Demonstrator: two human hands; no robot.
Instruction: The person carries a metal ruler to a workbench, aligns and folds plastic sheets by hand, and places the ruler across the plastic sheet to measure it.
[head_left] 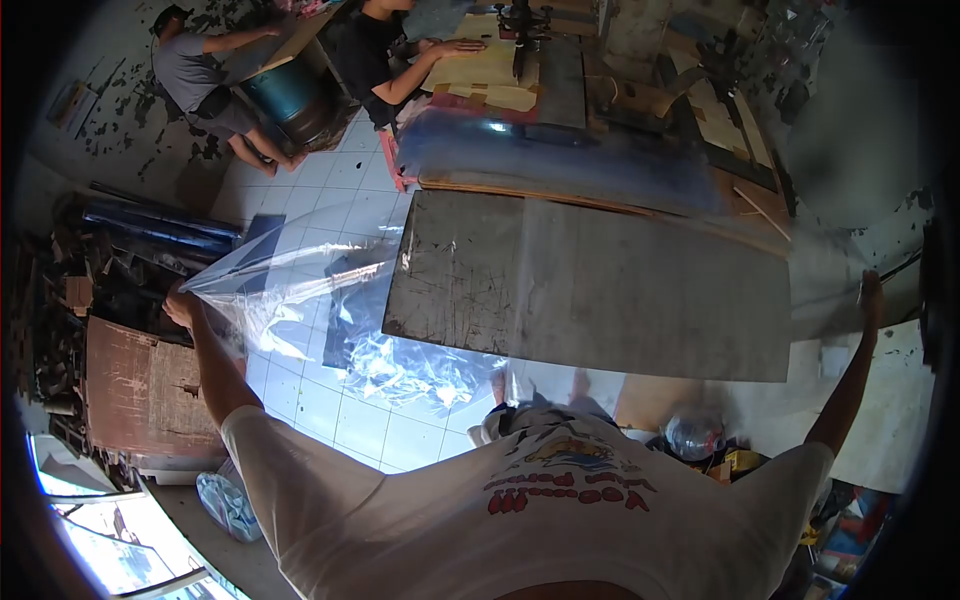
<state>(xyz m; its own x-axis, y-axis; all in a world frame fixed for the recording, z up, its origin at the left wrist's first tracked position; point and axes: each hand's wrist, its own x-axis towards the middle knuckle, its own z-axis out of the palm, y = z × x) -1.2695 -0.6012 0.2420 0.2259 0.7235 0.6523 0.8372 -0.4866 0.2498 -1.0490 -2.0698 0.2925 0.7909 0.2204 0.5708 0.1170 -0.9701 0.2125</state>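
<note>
My arms are spread wide to both sides. At the far left, my left hand [181, 306] is closed on the gathered corner of a clear plastic sheet [285, 285], which fans out from it toward the grey board [600, 285]. My right hand [871, 292] is raised at the far right, its fingers closed; the sheet looks stretched faintly across the board toward it. The grey board lies on the table in front of me, scratched at its left end. Crumpled clear plastic [420, 375] hangs or lies below the board's left part.
Behind the board, a person [375, 55] rests hands on yellowish sheets [490, 70] beside a black press [520, 30]. Another person [200, 75] stands near a teal drum [290, 95]. Rolls [160, 230] and a brown board [145, 390] are left; a plastic bottle [692, 434] is low right.
</note>
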